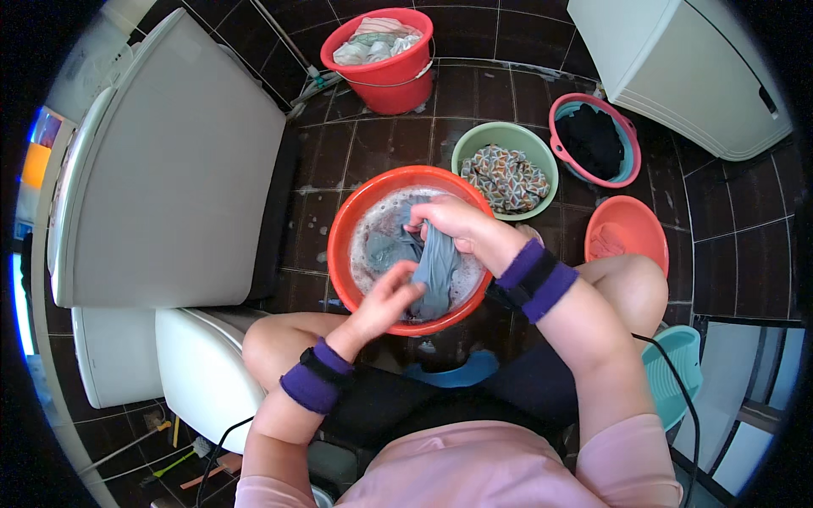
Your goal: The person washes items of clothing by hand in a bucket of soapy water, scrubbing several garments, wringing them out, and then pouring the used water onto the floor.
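Observation:
An orange-red plastic basin (pixel 340 267) stands on the floor between my knees, holding water and white suds (pixel 365 235). In it lies a wet grey-blue cloth (pixel 438 270), partly under the foam. My right hand (pixel 454 219) grips an upper part of this cloth, and a fold hangs from it down towards the near side of the basin. My left hand (pixel 389 297) is at the cloth's left edge, thumb and fingers apart and slightly blurred; whether the fingertips touch the fabric is hard to see. Purple bands with black straps circle both wrists.
Beyond the basin are a green basin (pixel 463 143) with patterned fabric, a pink-rimmed tub (pixel 559 149) with black cloth, and a red bucket (pixel 387 92) of laundry. A coral basin (pixel 641 222) and teal washboard basin (pixel 676 368) sit right. A white toilet (pixel 197 374) stands left.

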`<state>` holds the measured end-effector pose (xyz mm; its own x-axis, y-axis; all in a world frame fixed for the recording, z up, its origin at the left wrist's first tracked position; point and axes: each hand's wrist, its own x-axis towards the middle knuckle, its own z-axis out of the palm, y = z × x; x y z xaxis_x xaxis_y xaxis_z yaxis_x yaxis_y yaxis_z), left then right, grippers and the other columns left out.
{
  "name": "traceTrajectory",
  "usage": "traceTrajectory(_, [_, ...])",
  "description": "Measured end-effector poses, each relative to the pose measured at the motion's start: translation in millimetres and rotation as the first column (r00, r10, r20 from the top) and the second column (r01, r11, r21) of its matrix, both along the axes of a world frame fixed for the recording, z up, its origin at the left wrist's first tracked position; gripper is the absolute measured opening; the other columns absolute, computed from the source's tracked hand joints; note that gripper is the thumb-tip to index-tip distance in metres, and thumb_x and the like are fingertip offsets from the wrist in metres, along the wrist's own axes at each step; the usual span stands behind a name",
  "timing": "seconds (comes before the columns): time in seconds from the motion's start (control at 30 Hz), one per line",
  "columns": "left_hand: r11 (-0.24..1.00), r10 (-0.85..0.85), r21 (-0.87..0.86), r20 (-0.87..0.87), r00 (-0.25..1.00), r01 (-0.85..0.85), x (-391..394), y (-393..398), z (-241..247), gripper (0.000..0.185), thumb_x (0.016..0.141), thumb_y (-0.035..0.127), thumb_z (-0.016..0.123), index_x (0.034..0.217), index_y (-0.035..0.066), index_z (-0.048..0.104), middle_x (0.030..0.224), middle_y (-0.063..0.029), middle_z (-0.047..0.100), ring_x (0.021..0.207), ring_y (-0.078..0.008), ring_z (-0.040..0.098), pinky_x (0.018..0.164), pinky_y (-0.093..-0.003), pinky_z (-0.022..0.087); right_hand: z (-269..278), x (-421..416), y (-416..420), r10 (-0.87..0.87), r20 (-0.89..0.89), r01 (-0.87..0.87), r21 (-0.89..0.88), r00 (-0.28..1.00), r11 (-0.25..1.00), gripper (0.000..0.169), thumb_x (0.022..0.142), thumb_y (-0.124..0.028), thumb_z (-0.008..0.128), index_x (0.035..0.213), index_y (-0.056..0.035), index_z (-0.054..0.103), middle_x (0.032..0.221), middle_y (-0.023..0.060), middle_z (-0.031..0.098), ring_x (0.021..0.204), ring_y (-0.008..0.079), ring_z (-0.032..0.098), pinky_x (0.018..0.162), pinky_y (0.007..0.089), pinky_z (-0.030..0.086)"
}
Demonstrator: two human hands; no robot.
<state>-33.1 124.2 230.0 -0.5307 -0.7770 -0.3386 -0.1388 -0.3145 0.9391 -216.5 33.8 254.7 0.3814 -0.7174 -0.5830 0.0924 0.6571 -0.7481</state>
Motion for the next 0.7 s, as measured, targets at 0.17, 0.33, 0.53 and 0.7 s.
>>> traceTrajectory(0.17, [0.592,0.545,-0.752,0.11,0.831,-0.289,-8,-41,3,0.071,0.067,0.006,0.075,0.122,0.0,0.031,0.113,-0.0146,0.047,0.106,-0.0223,0.051,0.085,-0.0319,0.045,80,1,14,0.18,0.069,-0.137,-0.41,0.981,0.902,0.015,0.075,-0.006,0.053,0.088,-0.0015,0.06,0.074,0.004,0.061,0.053,0.0062,0.046,0.048,0.0205,0.038])
traceTrajectory(0.33, [0.686,0.419,-0.684,0.094,0.903,-0.247,-19,-78,40,0.053,0.066,0.006,0.077,0.112,0.001,0.051,0.109,-0.0094,0.058,0.1,-0.0196,0.058,0.087,-0.0321,0.046,158,-8,22,0.281,0.114,-0.151,-0.625,0.953,0.766,0.014,0.074,-0.013,0.058,0.081,-0.0004,0.061,0.072,0.0037,0.061,0.06,0.0077,0.052,0.051,0.0219,0.04])
traceTrajectory(0.53, [0.686,0.261,-0.67,-0.136,0.956,-0.283,-10,-112,72,0.05,0.071,0.01,0.074,0.115,0.002,0.051,0.111,-0.0101,0.058,0.104,-0.0213,0.056,0.09,-0.0333,0.044,193,-29,20,0.28,0.133,-0.124,-0.667,0.951,0.735,0.015,0.073,-0.009,0.057,0.085,-0.0004,0.06,0.073,0.0025,0.061,0.053,0.0046,0.047,0.048,0.0189,0.038])
traceTrajectory(0.7, [0.759,0.169,-0.624,-0.089,0.982,-0.187,7,-127,37,0.048,0.075,0.014,0.071,0.117,0.003,0.051,0.113,-0.0106,0.058,0.107,-0.0226,0.055,0.092,-0.0343,0.043,160,-34,10,0.216,0.133,-0.07,-0.68,0.967,0.73,0.027,0.073,-0.007,0.059,0.1,-0.0022,0.058,0.077,0.002,0.062,0.055,0.005,0.049,0.049,0.0193,0.04])
